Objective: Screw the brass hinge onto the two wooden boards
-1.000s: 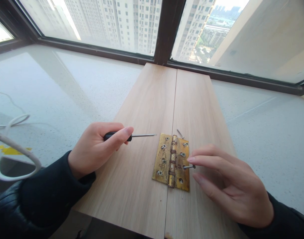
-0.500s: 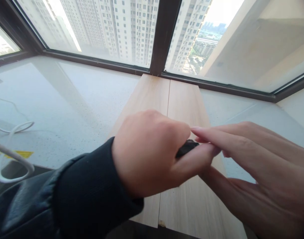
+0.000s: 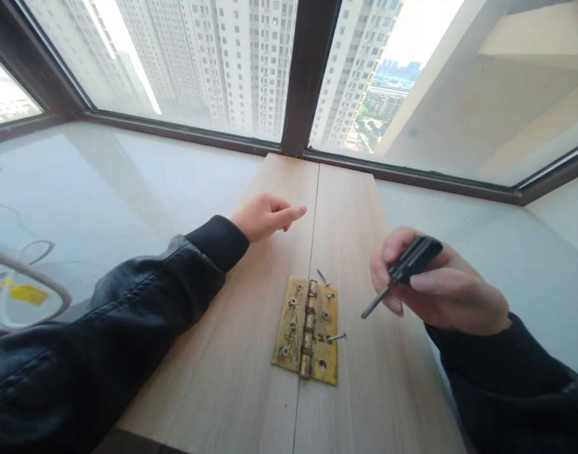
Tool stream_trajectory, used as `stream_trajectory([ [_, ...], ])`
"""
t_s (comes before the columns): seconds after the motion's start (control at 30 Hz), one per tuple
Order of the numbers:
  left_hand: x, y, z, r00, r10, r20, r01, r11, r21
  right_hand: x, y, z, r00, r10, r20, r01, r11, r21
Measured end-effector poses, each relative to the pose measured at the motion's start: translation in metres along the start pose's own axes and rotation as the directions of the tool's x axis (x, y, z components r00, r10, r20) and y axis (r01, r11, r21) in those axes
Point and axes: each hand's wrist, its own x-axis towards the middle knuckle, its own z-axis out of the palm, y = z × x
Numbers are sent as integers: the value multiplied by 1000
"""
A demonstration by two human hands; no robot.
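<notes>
A screwdriver with a black handle is gripped in my right hand, its metal shaft slanting down to the left above the right board. My left hand is over the far part of the left board, index finger stretched out, with nothing visible in it. Between and nearer than the hands, a worn brass hinge lies across the seam of the two boards. Several screw heads show in its leaves. One screw sticks out tilted from the right leaf; another screw is by its far edge.
The pale boards reach the dark window frame across a white sill. A white cable with a yellow tag loops at the left. Tall buildings stand outside the glass.
My hands, together around a dark object before, have separated. The left moved away to the far left; the right has the screwdriver at the right. The hinge, hidden earlier, now shows.
</notes>
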Motion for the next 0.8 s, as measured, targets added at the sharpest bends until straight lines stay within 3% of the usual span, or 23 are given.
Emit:
stream_trajectory([
  [0.1, 6, -20, 1, 995, -56, 82, 55, 998, 16, -3, 14, 8, 997, 62, 45, -67, 987, 146],
  [0.3, 4, -23, 3, 994, -34, 101, 35, 999, -10, -17, 15, 20, 979, 188, 75, -201, 938, 283],
  [0.8, 3, -24, 6, 996, 7, 84, -8, 1000, 3, -19, 10, 20, 983, 182, 36, -185, 967, 176],
])
